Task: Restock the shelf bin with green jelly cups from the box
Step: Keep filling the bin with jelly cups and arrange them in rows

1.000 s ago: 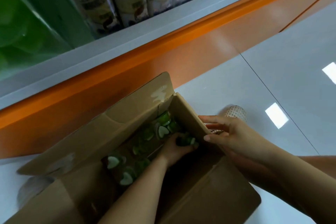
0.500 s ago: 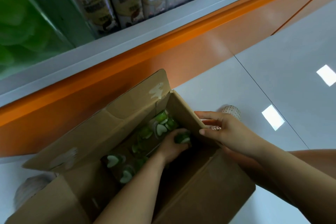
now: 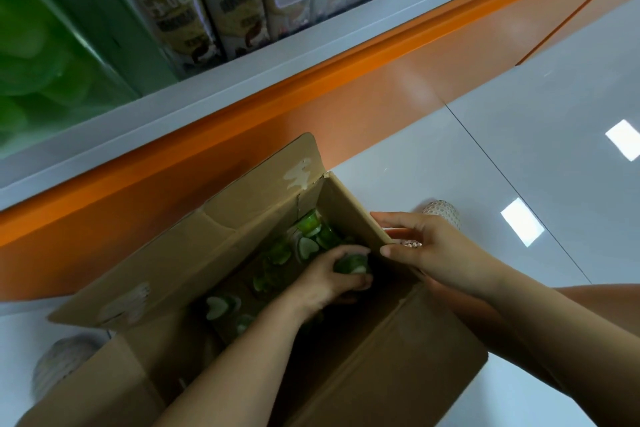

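Box (image 3: 398,357) open | left hand (image 3: 325,279) reaching inside, grip clenched on jelly cups (image 3: 349,263) | right hand (image 3: 433,246) pinching flap (image 3: 353,208), fingers extended

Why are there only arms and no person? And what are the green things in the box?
There is no machine here. A person wears a camera on their head, so the picture looks down at their own two arms. A cardboard box stands open on the shiny floor, in front of a shop shelf. Inside the box lie small jelly cups, green with pale heart-shaped tops. The left hand reaches into the box and grips one green cup. The right hand pinches the box's side flap. The green bin up on the shelf, far left, is probably where the cups will go.
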